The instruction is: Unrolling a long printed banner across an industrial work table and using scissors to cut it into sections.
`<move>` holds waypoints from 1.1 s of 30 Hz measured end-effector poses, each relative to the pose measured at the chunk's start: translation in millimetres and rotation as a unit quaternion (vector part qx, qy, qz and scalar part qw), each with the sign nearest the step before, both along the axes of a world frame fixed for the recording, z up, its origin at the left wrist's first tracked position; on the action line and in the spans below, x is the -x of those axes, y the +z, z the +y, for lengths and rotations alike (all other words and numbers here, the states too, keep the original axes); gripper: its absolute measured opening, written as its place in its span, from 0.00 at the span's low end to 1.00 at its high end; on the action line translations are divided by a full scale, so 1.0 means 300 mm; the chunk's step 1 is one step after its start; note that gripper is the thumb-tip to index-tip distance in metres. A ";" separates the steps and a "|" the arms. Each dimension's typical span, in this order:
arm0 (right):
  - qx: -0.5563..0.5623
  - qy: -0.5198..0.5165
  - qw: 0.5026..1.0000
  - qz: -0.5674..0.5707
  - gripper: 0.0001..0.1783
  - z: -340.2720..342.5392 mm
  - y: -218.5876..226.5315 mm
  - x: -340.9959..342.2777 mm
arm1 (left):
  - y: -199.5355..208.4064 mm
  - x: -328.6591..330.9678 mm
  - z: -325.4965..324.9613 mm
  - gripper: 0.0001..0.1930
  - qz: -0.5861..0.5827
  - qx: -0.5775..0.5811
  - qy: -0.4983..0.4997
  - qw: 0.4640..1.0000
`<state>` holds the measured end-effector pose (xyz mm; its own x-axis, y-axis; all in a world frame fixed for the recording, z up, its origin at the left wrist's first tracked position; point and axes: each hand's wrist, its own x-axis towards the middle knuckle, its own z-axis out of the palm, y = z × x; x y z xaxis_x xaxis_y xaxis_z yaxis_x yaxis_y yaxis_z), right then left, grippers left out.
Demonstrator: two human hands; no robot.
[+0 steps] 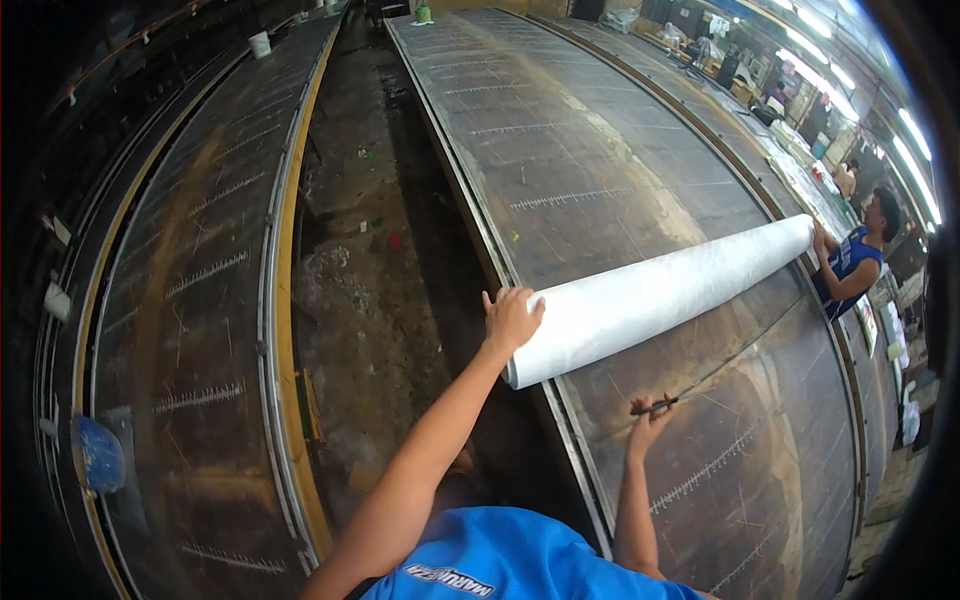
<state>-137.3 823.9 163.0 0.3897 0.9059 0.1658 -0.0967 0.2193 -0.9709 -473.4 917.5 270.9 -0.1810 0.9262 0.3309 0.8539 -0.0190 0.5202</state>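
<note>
A thick white roll, which looks like fabric (660, 296), lies across the dark long table (590, 130), its near end jutting past the table's left edge. My left hand (513, 318) grips that near end from above, fingers curled over the rim. Lower down, over the tabletop, my right hand (648, 428) is closed round a dark-handled tool (655, 407). A thin straight line runs from the tool toward the far right; I cannot tell whether it is a rod or a line on the table. A co-worker's hands (822, 240) are at the roll's other end.
The co-worker in a blue sleeveless top (855, 262) stands beyond the table's right edge. An aisle (365, 260) separates this table from another long one (215, 300) at left, which carries a blue bucket (100, 455). A green container (423, 14) stands at the table's far end.
</note>
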 end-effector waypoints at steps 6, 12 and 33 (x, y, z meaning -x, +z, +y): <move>0.139 -0.050 0.983 -0.113 0.26 -0.069 -0.188 0.112 | -0.018 0.222 0.287 0.21 0.001 0.141 -0.062 0.988; 0.157 -0.074 0.965 -0.197 0.28 -0.002 -0.213 0.415 | -0.082 0.193 0.142 0.39 0.169 -0.012 -0.081 0.982; 0.211 -0.072 0.857 -0.464 0.33 0.425 -0.096 0.885 | -0.032 1.225 1.357 0.24 0.222 0.039 0.015 0.974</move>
<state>-403.0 951.3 134.1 0.3805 0.9148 0.1355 0.7591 -0.2252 -0.6108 -840.8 1324.6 261.3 -0.0624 0.9481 0.3117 0.9946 0.0333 0.0979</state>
